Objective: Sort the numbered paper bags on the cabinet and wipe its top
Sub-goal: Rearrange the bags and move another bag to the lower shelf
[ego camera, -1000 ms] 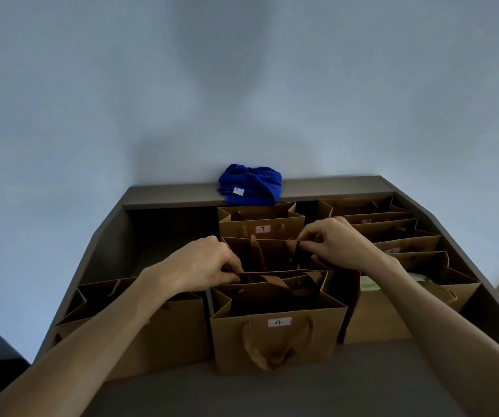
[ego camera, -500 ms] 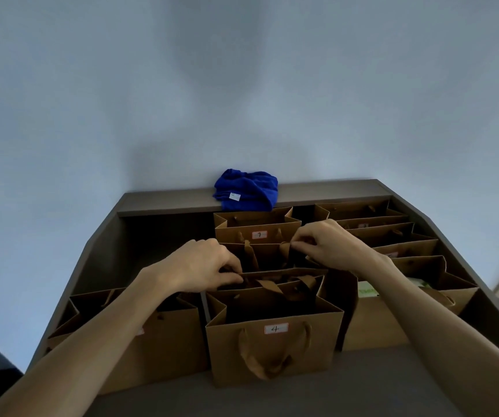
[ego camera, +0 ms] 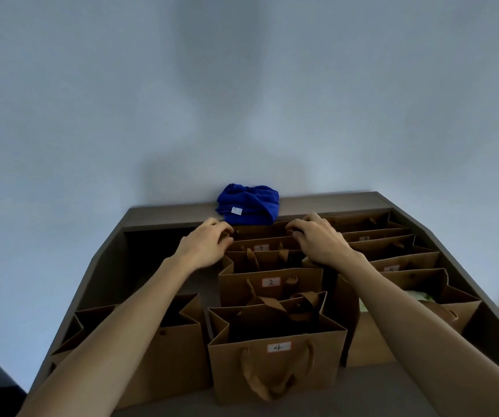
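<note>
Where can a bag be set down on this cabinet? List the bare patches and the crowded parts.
Bare: the dark stretch of cabinet top left of the bag labelled 7, behind the front-left bag, and the front strip before the bag labelled 4. Crowded: the middle column and right side, bags packed close. The blue cloth takes the back ledge's middle.

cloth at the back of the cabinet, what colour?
Bright blue cloth with a small white tag, seen in the head view.
</note>
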`<state>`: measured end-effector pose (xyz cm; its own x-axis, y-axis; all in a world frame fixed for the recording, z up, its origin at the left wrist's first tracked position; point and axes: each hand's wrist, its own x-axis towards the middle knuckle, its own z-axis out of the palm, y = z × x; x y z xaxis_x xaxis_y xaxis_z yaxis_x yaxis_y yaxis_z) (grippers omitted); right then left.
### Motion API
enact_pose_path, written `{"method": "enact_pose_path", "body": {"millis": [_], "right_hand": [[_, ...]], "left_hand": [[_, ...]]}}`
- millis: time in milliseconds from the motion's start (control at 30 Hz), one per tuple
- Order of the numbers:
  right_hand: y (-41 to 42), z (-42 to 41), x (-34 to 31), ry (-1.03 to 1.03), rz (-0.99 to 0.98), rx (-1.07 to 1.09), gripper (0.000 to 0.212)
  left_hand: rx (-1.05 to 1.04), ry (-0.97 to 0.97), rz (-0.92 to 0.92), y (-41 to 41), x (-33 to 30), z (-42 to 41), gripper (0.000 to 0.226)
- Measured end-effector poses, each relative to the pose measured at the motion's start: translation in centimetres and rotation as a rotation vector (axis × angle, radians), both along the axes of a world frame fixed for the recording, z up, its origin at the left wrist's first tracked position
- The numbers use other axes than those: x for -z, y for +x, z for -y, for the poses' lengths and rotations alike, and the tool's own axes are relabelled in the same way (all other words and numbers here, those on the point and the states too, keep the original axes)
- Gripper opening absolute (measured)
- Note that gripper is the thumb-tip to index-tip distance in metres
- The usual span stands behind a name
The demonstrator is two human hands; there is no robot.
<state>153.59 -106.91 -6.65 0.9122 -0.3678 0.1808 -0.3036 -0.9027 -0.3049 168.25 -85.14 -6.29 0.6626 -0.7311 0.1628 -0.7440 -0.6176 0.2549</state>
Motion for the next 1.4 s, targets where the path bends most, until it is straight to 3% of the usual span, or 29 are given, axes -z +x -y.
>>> {"method": "enact_pose_path", "body": {"millis": [133,267,533,900,1200,1300,1400], "right_hand": [[-0.1,0.1,0.1,0.028,-0.125,-0.042,0.033],[-1.3,0.1,0.4,0.091,-0.111,-0.063,0.029],[-3.9,-1.1,-0.5,-0.02,-0.175,-0.105,0.045],[-2.4,-0.2,-0.1,-0.026,-0.195,-0.112,0.037],[-3.6,1.1,-0.7,0.042,-0.007,-0.116,0.031],[-6.9,2.4,-1.2,0.05,0.136,-0.116,0.029],[-11.1,3.9,-1.3,0.065,0.239,-0.089,0.025]], "left_hand": [[0.021,0.025,-0.177,0.6,0.7,-0.4,0.026],[0.031,-0.073,-0.273,-0.3,1.2,-1.5,0.04],[0.01,-0.052,-0.268,-2.4,1.4,-2.9,0.061],[0.038,-0.043,-0.261,-1.3,1.4,-2.0,0.044],[0.006,0.008,-0.108,-0.9,1.2,-0.6,0.035],[0.038,-0.058,0.033,-2.3,0.5,-0.2,0.036],[0.145,-0.17,0.031,-4.7,-0.4,1.2,0.032]]}}
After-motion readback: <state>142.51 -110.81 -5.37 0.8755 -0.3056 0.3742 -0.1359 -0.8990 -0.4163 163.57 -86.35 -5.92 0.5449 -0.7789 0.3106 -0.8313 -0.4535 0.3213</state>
